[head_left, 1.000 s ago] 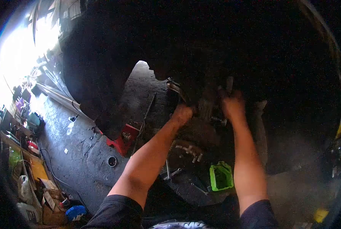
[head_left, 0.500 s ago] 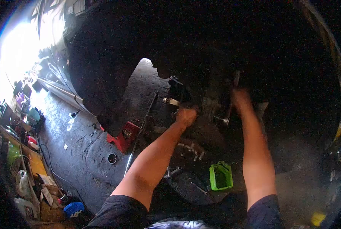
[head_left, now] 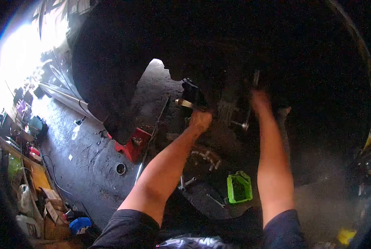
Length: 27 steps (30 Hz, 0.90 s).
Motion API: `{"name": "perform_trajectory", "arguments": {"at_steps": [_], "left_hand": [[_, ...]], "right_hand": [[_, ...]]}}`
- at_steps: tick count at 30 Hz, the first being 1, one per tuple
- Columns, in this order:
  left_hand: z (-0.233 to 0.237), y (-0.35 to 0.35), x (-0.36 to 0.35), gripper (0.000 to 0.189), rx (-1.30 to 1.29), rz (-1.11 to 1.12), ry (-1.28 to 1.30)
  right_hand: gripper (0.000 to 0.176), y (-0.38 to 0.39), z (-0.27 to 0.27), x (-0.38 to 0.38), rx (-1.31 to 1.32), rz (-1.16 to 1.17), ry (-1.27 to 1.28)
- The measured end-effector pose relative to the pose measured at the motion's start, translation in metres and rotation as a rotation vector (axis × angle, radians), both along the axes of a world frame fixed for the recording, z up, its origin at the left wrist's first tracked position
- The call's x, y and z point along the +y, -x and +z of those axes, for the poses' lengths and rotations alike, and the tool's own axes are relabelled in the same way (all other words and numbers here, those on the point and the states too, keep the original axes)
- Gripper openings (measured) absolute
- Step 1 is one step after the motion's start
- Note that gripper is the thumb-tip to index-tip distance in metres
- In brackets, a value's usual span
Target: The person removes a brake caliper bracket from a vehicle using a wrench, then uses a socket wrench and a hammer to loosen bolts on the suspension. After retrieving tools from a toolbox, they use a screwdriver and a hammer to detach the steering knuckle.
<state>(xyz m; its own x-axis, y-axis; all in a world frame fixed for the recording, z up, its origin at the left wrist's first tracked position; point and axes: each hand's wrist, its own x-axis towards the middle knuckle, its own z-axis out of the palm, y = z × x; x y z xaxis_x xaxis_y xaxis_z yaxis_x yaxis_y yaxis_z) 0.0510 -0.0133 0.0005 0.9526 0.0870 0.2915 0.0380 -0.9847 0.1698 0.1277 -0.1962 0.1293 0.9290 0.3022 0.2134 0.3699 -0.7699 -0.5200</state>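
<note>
My right hand (head_left: pixel 260 101) is closed around the handle of a socket wrench (head_left: pixel 245 125). The bright head of the wrench sits below and left of the fist, turned toward dark machinery, and the handle's end sticks out above the hand. My left hand (head_left: pixel 202 120) is a fist against the dark underside parts; what lies inside it is hidden. Just beyond it, a shiny metal piece (head_left: pixel 184 103) points to the left. Deep shadow hides most of the machinery around both hands.
On the floor below are a green cut-open container (head_left: pixel 239 189), spanners (head_left: pixel 188 183), metal pieces (head_left: pixel 210 157) and a small round cup (head_left: pixel 121 169). A red box-like piece (head_left: pixel 136 145) stands left, beside a long thin rod (head_left: pixel 142 164). Cluttered boxes (head_left: pixel 52 209) line the left edge.
My right hand has shifted slightly upward with the socket wrench handle. My left hand stays closed in nearly the same place. The whole view has moved a little.
</note>
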Motion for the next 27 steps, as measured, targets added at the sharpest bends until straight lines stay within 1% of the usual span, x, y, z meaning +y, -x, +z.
{"name": "perform_trajectory", "arguments": {"at_steps": [1, 2, 3, 4, 6, 8, 9, 11, 13, 15, 16, 17, 18, 19, 21, 22, 23, 24, 26, 27], "left_hand": [[0.016, 0.011, -0.002, 0.022, 0.049, 0.002, 0.088], [0.024, 0.015, -0.002, 0.022, 0.096, -0.001, 0.174], [0.018, 0.010, -0.005, 0.021, -0.046, 0.039, 0.177], [0.005, 0.002, -0.007, 0.020, -0.192, 0.082, 0.179], [0.009, 0.006, -0.008, 0.019, -0.257, 0.097, 0.164], [0.017, 0.018, -0.005, 0.019, -0.095, 0.034, 0.131], [0.016, 0.017, -0.004, 0.019, -0.043, 0.038, 0.125], [0.014, 0.008, -0.003, 0.019, 0.060, 0.043, 0.119], [0.016, 0.012, -0.006, 0.020, 0.011, 0.053, 0.152], [0.018, 0.012, -0.004, 0.021, -0.025, 0.022, 0.165], [0.016, 0.015, -0.001, 0.022, -0.037, -0.007, 0.167], [0.013, 0.018, 0.001, 0.022, -0.045, -0.033, 0.169], [0.007, 0.016, 0.001, 0.023, -0.058, 0.014, 0.245], [0.002, 0.012, 0.000, 0.023, -0.073, 0.059, 0.317], [-0.001, 0.010, 0.000, 0.024, -0.041, 0.094, 0.284], [0.009, 0.016, -0.005, 0.024, 0.015, 0.079, 0.184], [0.007, 0.012, -0.004, 0.024, 0.053, 0.064, 0.110], [0.004, 0.008, -0.002, 0.025, 0.089, 0.046, 0.035], [-0.015, -0.009, 0.004, 0.024, 0.097, 0.027, -0.013], [-0.014, -0.009, 0.004, 0.023, 0.083, 0.031, -0.013]], "right_hand": [[0.036, -0.032, -0.022, -0.001, -0.017, 0.044, -0.020], [0.036, -0.017, -0.020, 0.000, -0.186, 0.032, -0.079], [0.036, -0.001, -0.018, 0.001, -0.358, 0.013, -0.127], [0.039, 0.064, -0.003, 0.001, -0.685, -0.055, -0.211], [0.034, 0.114, -0.019, -0.017, -0.633, 0.328, -0.269], [0.031, 0.109, -0.005, -0.014, -0.472, 0.293, -0.168], [0.030, 0.102, 0.001, -0.011, -0.383, 0.272, -0.120], [0.025, 0.045, 0.007, 0.013, -0.332, -0.064, -0.094], [0.026, 0.014, 0.010, 0.007, -0.273, 0.014, 0.086], [0.026, 0.029, 0.007, 0.004, -0.453, 0.004, -0.053], [0.026, 0.080, 0.011, 0.004, -0.658, -0.037, -0.281], [0.028, 0.108, -0.004, -0.010, -0.550, 0.124, -0.235], [0.031, 0.124, -0.013, -0.018, -0.438, 0.281, -0.188], [0.033, 0.122, -0.010, -0.019, -0.399, 0.277, -0.132], [0.036, 0.111, -0.003, -0.022, -0.313, 0.269, -0.025], [0.038, 0.089, -0.004, -0.014, -0.280, 0.101, -0.144], [0.039, 0.057, 0.001, -0.001, -0.250, -0.063, -0.260], [0.038, 0.034, 0.019, 0.008, -0.032, -0.159, -0.397], [0.036, 0.021, 0.022, 0.008, 0.019, -0.215, -0.514], [0.036, 0.026, 0.007, 0.002, -0.152, -0.177, -0.499]]}}
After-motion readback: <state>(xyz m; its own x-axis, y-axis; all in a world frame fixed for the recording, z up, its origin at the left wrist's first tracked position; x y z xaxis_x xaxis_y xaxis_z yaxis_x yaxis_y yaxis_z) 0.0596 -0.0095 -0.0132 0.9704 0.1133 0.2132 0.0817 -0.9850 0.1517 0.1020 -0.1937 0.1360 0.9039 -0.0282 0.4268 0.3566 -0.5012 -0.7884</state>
